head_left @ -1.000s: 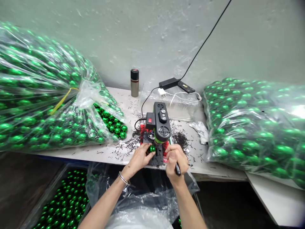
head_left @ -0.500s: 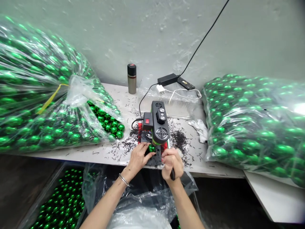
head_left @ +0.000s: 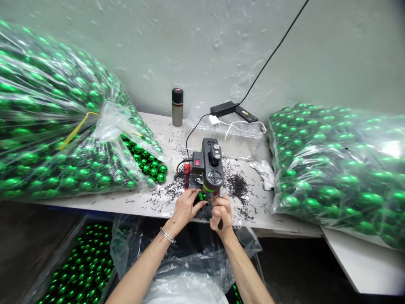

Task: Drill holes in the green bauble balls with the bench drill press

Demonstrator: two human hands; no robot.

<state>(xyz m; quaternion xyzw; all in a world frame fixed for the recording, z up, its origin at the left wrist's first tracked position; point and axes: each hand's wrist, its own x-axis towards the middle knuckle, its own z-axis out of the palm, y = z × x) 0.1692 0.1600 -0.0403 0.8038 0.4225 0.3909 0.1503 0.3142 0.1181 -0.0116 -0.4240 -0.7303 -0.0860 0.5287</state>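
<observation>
Green and glossy, one ball point(head_left: 202, 196) sits just under the near end of the black machine point(head_left: 213, 165), pinched by the left hand point(head_left: 184, 207); that grip is closed, thumb on one side of the ball and fingers on the other. At the machine's near right, the right hand point(head_left: 222, 213) has its grip curled into a fist around a dark handle point(head_left: 220, 225), whose lower end pokes out below the fingers.

Black scraps point(head_left: 238, 185) litter the counter point(head_left: 107, 206) on both sides of the machine, heaped thickest to its right. Behind the machine lie a black power adapter point(head_left: 223, 109) and a white plug point(head_left: 214, 121); behind it and to its left, a dark-capped bottle point(head_left: 177, 110) stands upright. Well to the machine's left bulges a tied clear bag point(head_left: 47, 126) full of green balls. To its right, a crumpled white cloth point(head_left: 266, 174) lies just beside a second bag point(head_left: 332, 181), also full of green balls. Below the machine and to its left, more balls point(head_left: 79, 266) fill a container.
</observation>
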